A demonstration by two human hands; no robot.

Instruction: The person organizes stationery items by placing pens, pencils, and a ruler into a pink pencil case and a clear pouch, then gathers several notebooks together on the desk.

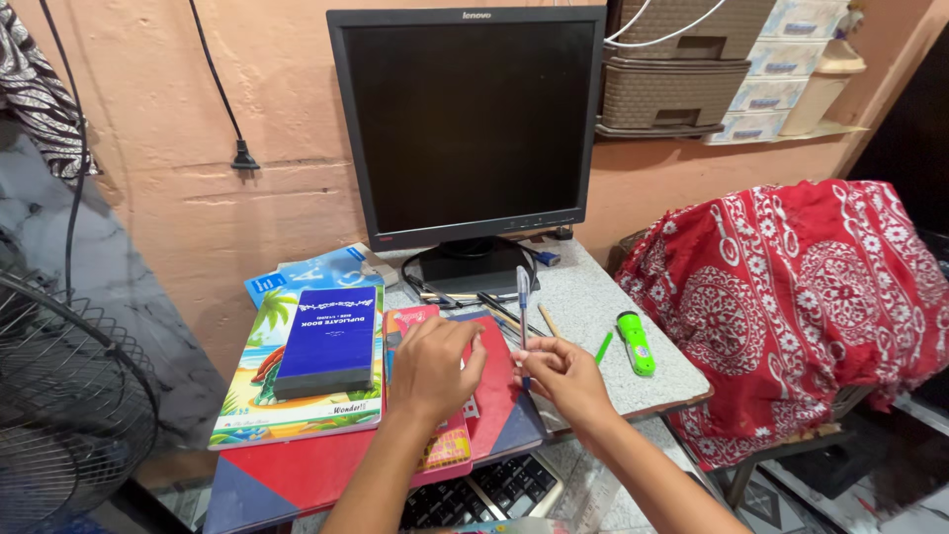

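Note:
My right hand (561, 376) pinches a clear blue-capped pen (523, 297) and holds it upright over the desk edge. My left hand (432, 368) lies palm down on a red book (499, 391) and a pink booklet (447, 445), fingers curled slightly. To its left a dark blue booklet (329, 341) lies on a colourful picture book (259, 396). Several loose pens and pencils (484, 302) lie just beyond my hands, at the foot of the monitor.
A black monitor (470, 124) stands at the back of the speckled desk (593, 297). A green torch (636, 342) lies right of my hands. A keyboard (494, 489) sits below the desk. A red patterned cloth (801, 297) covers something at right; a fan (59, 415) stands left.

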